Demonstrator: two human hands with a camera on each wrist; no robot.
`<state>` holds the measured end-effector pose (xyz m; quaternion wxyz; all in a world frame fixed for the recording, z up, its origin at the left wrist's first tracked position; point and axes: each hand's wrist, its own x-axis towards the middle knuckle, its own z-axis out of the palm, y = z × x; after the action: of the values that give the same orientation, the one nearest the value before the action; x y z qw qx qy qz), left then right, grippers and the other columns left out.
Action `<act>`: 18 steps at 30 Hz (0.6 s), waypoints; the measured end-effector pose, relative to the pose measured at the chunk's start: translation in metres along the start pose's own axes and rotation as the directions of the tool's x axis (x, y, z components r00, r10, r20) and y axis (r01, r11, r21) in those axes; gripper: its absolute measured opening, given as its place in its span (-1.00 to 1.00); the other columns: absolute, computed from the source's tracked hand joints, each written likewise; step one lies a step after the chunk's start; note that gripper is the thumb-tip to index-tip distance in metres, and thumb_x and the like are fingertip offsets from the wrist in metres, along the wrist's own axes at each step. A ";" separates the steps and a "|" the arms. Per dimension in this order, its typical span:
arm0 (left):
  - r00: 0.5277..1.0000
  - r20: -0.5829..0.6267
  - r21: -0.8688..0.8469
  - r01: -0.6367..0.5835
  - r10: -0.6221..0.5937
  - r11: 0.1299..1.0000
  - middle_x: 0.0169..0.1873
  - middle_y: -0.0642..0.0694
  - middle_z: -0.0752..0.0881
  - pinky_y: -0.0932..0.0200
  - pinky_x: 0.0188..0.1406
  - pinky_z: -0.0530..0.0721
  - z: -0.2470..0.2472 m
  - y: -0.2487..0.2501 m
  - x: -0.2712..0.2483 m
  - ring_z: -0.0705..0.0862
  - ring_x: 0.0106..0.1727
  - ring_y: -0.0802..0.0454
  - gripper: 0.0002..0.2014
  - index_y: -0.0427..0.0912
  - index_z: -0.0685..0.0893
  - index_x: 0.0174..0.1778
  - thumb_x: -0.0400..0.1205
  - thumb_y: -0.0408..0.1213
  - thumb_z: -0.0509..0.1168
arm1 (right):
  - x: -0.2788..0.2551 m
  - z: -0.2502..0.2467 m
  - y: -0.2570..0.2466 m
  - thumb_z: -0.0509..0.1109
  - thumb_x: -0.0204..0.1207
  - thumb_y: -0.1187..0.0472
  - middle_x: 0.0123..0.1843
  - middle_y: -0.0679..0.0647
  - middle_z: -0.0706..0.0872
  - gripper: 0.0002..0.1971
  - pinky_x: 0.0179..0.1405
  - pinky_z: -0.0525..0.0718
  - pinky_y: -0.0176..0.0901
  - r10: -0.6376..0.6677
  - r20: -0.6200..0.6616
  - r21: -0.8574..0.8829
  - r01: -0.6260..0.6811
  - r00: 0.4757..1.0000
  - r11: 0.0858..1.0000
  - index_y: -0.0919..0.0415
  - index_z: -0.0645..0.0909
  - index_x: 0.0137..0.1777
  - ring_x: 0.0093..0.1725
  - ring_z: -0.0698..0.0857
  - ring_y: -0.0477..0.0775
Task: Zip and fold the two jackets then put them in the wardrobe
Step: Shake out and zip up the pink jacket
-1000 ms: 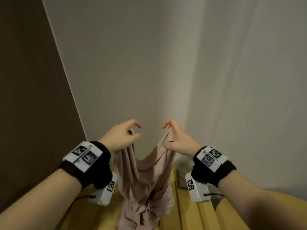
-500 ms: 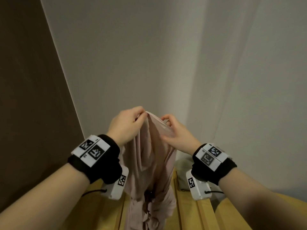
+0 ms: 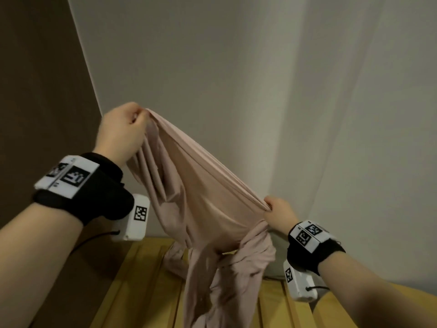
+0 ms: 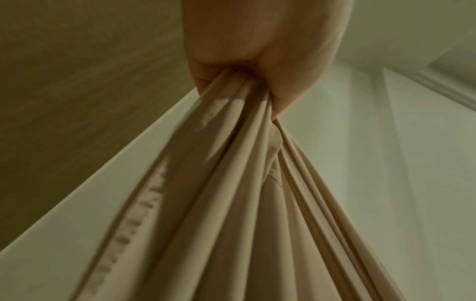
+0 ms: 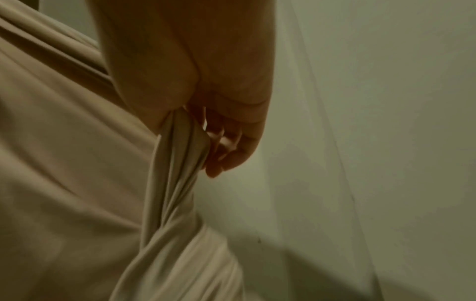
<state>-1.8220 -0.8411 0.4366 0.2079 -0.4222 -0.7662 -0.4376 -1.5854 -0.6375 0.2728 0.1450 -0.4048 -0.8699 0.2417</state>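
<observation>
A pale pink jacket (image 3: 201, 200) hangs stretched between my two hands above a yellow wooden slatted surface (image 3: 146, 275). My left hand (image 3: 123, 131) is raised at the upper left and grips a bunched edge of the fabric (image 4: 231, 126). My right hand (image 3: 276, 209) is lower at the right and pinches the other end of the same edge (image 5: 180, 142). The rest of the jacket droops in twisted folds down onto the slats. A zipper tape (image 4: 134, 213) shows blurred in the left wrist view. A second jacket is not in view.
A white wall (image 3: 212, 67) fills the back, with pale curtain-like folds (image 3: 354, 114) at the right. A dark brown panel (image 3: 35, 91) stands at the left. A pale object (image 3: 274, 271) sits on the slats by the wall under my right wrist.
My hands were close together at the jacket's top. They have pulled apart: the left rose up and left, the right dropped down and right, stretching the edge taut between them.
</observation>
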 end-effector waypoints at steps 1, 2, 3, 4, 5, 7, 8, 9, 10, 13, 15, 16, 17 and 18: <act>1.000 -0.015 0.000 0.023 -0.023 1.000 -0.24 -0.35 0.63 0.01 -0.17 0.43 -0.005 -0.004 0.004 0.60 -0.10 -0.26 -0.71 -0.38 0.62 -0.11 0.69 -0.23 0.12 | 0.001 -0.001 0.004 0.24 0.46 0.40 -0.25 0.13 0.64 -0.86 -0.28 0.30 -0.23 0.031 0.009 -0.027 -0.031 0.999 0.999 0.18 0.54 -0.24 -0.12 0.59 0.18; 0.999 -0.025 -0.007 0.047 -0.047 0.999 -0.20 -0.35 0.65 -0.03 -0.11 0.49 -0.009 -0.006 0.006 0.61 -0.06 -0.28 -0.71 -0.37 0.63 -0.09 0.69 -0.22 0.12 | 0.002 -0.003 0.008 0.25 0.47 0.38 -0.18 0.15 0.64 -0.89 -0.28 0.32 -0.23 0.066 0.018 -0.051 -0.065 0.998 0.997 0.21 0.58 -0.12 -0.10 0.59 0.17; 0.997 -0.031 -0.017 0.069 -0.070 0.997 -0.18 -0.35 0.66 -0.07 -0.05 0.53 -0.012 -0.008 0.008 0.61 -0.05 -0.29 -0.70 -0.36 0.64 -0.07 0.69 -0.21 0.11 | 0.002 -0.005 0.012 0.26 0.47 0.36 -0.17 0.13 0.61 -0.89 -0.30 0.32 -0.22 0.096 0.026 -0.068 -0.094 0.995 0.993 0.19 0.57 -0.08 -0.12 0.57 0.14; 0.995 -0.033 -0.025 0.089 -0.089 0.996 -0.18 -0.34 0.66 -0.10 -0.03 0.55 -0.013 -0.009 0.008 0.62 -0.04 -0.29 -0.70 -0.34 0.64 -0.07 0.69 -0.20 0.11 | 0.003 -0.008 0.016 0.29 0.47 0.34 -0.18 0.10 0.58 -0.91 -0.33 0.33 -0.22 0.122 0.036 -0.072 -0.120 0.992 0.990 0.16 0.53 -0.09 -0.14 0.55 0.11; 0.994 -0.031 -0.028 0.103 -0.104 0.994 -0.20 -0.33 0.65 -0.11 -0.04 0.55 -0.015 -0.010 0.009 0.61 -0.05 -0.30 -0.71 -0.33 0.64 -0.07 0.69 -0.19 0.10 | 0.002 -0.010 0.021 0.33 0.46 0.31 -0.18 0.08 0.57 -0.92 -0.38 0.33 -0.20 0.139 0.043 -0.070 -0.136 0.989 0.988 0.14 0.49 -0.12 -0.15 0.53 0.09; 0.993 -0.025 -0.021 0.113 -0.113 0.993 -0.24 -0.31 0.62 -0.08 -0.11 0.49 -0.015 -0.011 0.010 0.60 -0.08 -0.30 -0.71 -0.32 0.62 -0.11 0.69 -0.20 0.10 | 0.001 -0.015 0.028 0.37 0.44 0.28 -0.16 0.07 0.57 -0.88 -0.40 0.36 -0.22 0.168 0.052 -0.080 -0.164 0.984 0.983 0.13 0.45 -0.15 -0.14 0.53 0.08; 0.993 -0.025 -0.015 0.115 -0.115 0.993 -0.23 -0.33 0.62 -0.07 -0.12 0.48 -0.015 -0.012 0.011 0.59 -0.08 -0.30 -0.71 -0.33 0.62 -0.10 0.69 -0.20 0.09 | -0.001 -0.017 0.031 0.37 0.45 0.28 -0.14 0.07 0.57 -0.87 -0.35 0.37 -0.22 0.181 0.052 -0.091 -0.176 0.982 0.980 0.12 0.44 -0.16 -0.14 0.53 0.07; 0.992 -0.026 -0.014 0.120 -0.120 0.993 -0.20 -0.36 0.63 -0.10 -0.10 0.50 -0.015 -0.014 0.011 0.59 -0.07 -0.31 -0.71 -0.34 0.62 -0.09 0.69 -0.21 0.09 | -0.002 -0.019 0.034 0.36 0.45 0.29 -0.13 0.07 0.57 -0.85 -0.30 0.38 -0.23 0.189 0.050 -0.098 -0.184 0.981 0.978 0.10 0.43 -0.17 -0.13 0.53 0.08; 0.992 -0.028 -0.019 0.125 -0.126 0.992 -0.17 -0.39 0.64 -0.12 -0.08 0.51 -0.016 -0.015 0.012 0.59 -0.07 -0.32 -0.70 -0.36 0.62 -0.07 0.68 -0.21 0.09 | -0.004 -0.021 0.037 0.37 0.44 0.29 -0.12 0.08 0.57 -0.83 -0.27 0.37 -0.24 0.194 0.040 -0.100 -0.189 0.980 0.977 0.08 0.41 -0.21 -0.13 0.53 0.08; 0.993 -0.035 -0.013 0.116 -0.116 0.993 -0.18 -0.44 0.62 -0.08 -0.14 0.46 -0.015 -0.017 0.014 0.57 -0.11 -0.33 -0.69 -0.41 0.60 -0.11 0.68 -0.24 0.08 | -0.007 -0.027 0.039 0.42 0.44 0.25 -0.11 0.08 0.57 -0.80 -0.27 0.36 -0.24 0.192 -0.016 -0.085 -0.192 0.981 0.978 0.10 0.40 -0.22 -0.13 0.52 0.07; 0.992 -0.046 -0.013 0.113 -0.114 0.993 -0.19 -0.45 0.62 -0.09 -0.14 0.46 -0.013 -0.016 0.015 0.57 -0.11 -0.35 -0.69 -0.42 0.59 -0.13 0.68 -0.24 0.08 | -0.008 -0.031 0.039 0.43 0.42 0.27 -0.10 0.10 0.57 -0.80 -0.26 0.36 -0.24 0.185 -0.036 -0.073 -0.187 0.982 0.980 0.16 0.42 -0.13 -0.12 0.51 0.07; 0.991 -0.051 -0.022 0.121 -0.122 0.992 -0.19 -0.45 0.61 -0.09 -0.15 0.47 -0.013 -0.015 0.016 0.57 -0.12 -0.36 -0.69 -0.42 0.59 -0.14 0.68 -0.24 0.07 | -0.009 -0.033 0.040 0.43 0.41 0.30 -0.10 0.11 0.58 -0.81 -0.26 0.37 -0.25 0.185 -0.038 -0.069 -0.187 0.982 0.980 0.17 0.43 -0.12 -0.12 0.52 0.07; 0.989 -0.057 -0.037 0.132 -0.134 0.991 -0.19 -0.46 0.61 -0.11 -0.14 0.48 -0.012 -0.015 0.016 0.57 -0.12 -0.37 -0.69 -0.41 0.59 -0.14 0.68 -0.23 0.07 | -0.009 -0.035 0.041 0.42 0.40 0.32 -0.09 0.11 0.59 -0.81 -0.25 0.38 -0.25 0.188 -0.040 -0.068 -0.190 0.981 0.979 0.17 0.44 -0.12 -0.13 0.52 0.07; 0.986 -0.068 -0.056 0.147 -0.150 0.988 -0.17 -0.46 0.61 -0.15 -0.11 0.51 -0.012 -0.014 0.017 0.57 -0.10 -0.37 -0.69 -0.40 0.59 -0.12 0.68 -0.22 0.06 | -0.010 -0.037 0.041 0.41 0.39 0.34 -0.09 0.11 0.60 -0.81 -0.25 0.39 -0.25 0.195 -0.043 -0.070 -0.198 0.980 0.978 0.16 0.45 -0.12 -0.13 0.53 0.08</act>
<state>-1.8435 -0.8470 0.4475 0.1913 -0.3531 -0.7761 -0.4862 -1.5364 -0.6112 0.2813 0.1210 -0.4980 -0.8313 0.2153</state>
